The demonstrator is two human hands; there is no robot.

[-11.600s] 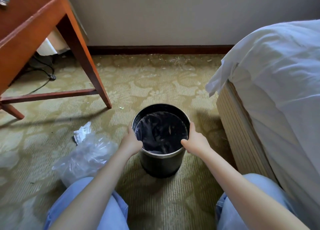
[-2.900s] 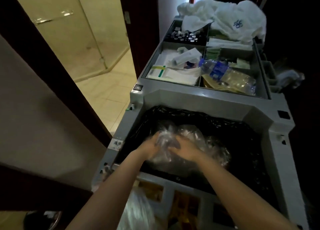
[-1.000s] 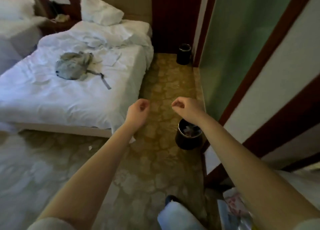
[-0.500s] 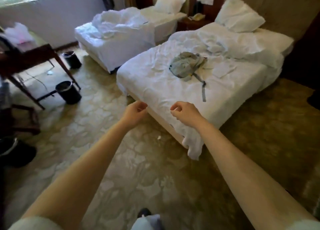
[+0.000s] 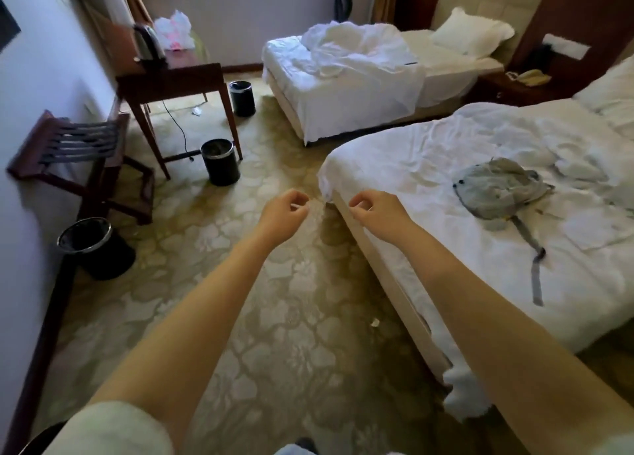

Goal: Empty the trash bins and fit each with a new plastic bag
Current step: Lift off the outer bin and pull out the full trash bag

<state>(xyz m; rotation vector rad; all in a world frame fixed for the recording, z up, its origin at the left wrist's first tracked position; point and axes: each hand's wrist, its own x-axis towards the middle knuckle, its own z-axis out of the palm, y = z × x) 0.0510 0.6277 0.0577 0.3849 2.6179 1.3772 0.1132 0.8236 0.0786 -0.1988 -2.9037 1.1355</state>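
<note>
Three black round trash bins stand on the patterned carpet. One bin (image 5: 220, 162) is beside the desk leg, a second bin (image 5: 242, 98) stands farther back between desk and far bed, and a third bin (image 5: 93, 247) sits by the left wall. Each shows a dark bag inside its metal rim. My left hand (image 5: 283, 212) and my right hand (image 5: 374, 209) hang out in front of me at mid-room, fingers loosely curled, holding nothing. Both are well short of every bin.
A wooden desk (image 5: 171, 77) with a kettle and a white plastic bag stands left. A luggage rack (image 5: 73, 150) is against the left wall. Two unmade beds (image 5: 497, 235) (image 5: 346, 80) fill the right side; a grey backpack (image 5: 499, 188) lies on the near one. Scraps litter the carpet (image 5: 374, 322).
My view has swung left across the room, bringing the desk, luggage rack and the wall-side bin into sight. My hands keep the same empty, raised pose.
</note>
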